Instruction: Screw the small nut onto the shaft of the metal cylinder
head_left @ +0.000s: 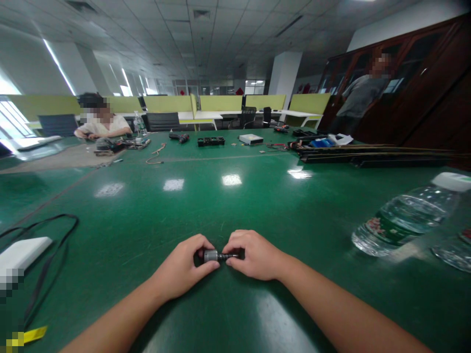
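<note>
A small metal cylinder (211, 255) with a thin dark ribbed shaft (225, 256) lies level just above or on the green table (198, 208), at the near middle. My left hand (187, 267) has its thumb and fingers curled round the cylinder's left part. From the other side, my right hand (253, 255) pinches the shaft's right end between thumb and fingers. The fingertips of the two hands are a short gap apart. Whether the piece touches the table cannot be made out.
Water bottle (401, 220) at right, another at the right edge. White box (22, 252) and black strap (47, 264) at left. Across the far side: a drill (179, 138), black fan-like block (211, 141), silver box (250, 139), dark rails (368, 154). A person (103, 122) sits far left; another stands right.
</note>
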A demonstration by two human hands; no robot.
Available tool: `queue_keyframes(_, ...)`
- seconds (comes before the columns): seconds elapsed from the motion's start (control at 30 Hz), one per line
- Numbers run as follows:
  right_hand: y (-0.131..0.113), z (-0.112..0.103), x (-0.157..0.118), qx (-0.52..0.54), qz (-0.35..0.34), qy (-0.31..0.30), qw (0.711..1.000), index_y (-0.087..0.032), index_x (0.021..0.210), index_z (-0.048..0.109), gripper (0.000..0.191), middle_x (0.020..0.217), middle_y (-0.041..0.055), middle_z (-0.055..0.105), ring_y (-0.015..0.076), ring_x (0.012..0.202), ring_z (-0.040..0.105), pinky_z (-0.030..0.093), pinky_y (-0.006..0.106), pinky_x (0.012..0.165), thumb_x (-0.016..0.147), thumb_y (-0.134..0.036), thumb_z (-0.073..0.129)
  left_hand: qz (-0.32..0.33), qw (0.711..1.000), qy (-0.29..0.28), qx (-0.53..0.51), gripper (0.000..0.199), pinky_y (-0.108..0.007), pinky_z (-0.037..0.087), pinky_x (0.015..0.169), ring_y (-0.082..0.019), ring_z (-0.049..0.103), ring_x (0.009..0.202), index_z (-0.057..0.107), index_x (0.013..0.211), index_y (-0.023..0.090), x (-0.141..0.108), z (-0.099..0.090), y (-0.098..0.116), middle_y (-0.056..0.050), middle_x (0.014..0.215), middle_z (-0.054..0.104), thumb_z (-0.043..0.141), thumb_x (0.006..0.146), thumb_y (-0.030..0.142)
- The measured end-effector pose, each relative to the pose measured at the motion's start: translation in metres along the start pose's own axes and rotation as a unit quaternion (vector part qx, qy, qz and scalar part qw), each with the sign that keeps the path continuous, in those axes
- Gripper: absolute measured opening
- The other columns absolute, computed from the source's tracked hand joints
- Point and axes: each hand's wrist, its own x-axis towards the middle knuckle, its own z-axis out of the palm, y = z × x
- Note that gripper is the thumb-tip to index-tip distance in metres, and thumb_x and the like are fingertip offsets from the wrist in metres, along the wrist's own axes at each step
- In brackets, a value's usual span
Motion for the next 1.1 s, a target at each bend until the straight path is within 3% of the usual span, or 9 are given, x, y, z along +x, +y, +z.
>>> queue_keyframes(0.53, 0.0020, -0.0042, -0.0025, -0.010, 0.000, -0.005, 1.000, -0.018, 0.090, 0.073, 0.017, 0.080, 0.0029, 0.068, 0.0165, 0.077, 0.060, 0.044, 0.027, 0.072, 0.074, -0.015, 0.067, -0.003, 1.000, 0.005, 0.004, 0.015, -0.029, 0.045, 0.070, -0.019, 0.059, 0.078, 0.062, 0.092, 0.020, 0.0001, -0.0002, 0.0018, -0.001, 0.085, 0.064, 0.066, 0.083, 0.031)
queue_keyframes(0.77, 0.0049, -0.0047, -0.0023, -0.005, 0.009, -0.009, 1.000, -0.020, 0.087, 0.073, 0.019, 0.078, 0.0010, 0.067, 0.0153, 0.075, 0.059, 0.042, 0.026, 0.070, 0.071, -0.029, 0.078, 0.003, 1.000, 0.008, 0.002, 0.014, -0.028, 0.044, 0.070, -0.019, 0.059, 0.078, 0.062, 0.093, 0.020, -0.0002, 0.0006, 0.0001, -0.001, 0.086, 0.063, 0.067, 0.083, 0.029)
queue_keyframes(1.1, 0.0083, -0.0067, -0.0033, -0.021, 0.028, -0.001, 0.999, -0.018, 0.079, 0.072, 0.007, 0.070, -0.0001, 0.063, 0.0127, 0.067, 0.055, 0.038, 0.024, 0.061, 0.073, -0.023, 0.072, 0.001, 1.000, 0.005, 0.008, 0.015, -0.028, 0.044, 0.069, -0.018, 0.059, 0.077, 0.062, 0.092, 0.020, 0.0004, 0.0005, 0.0008, -0.001, 0.084, 0.063, 0.065, 0.084, 0.031)
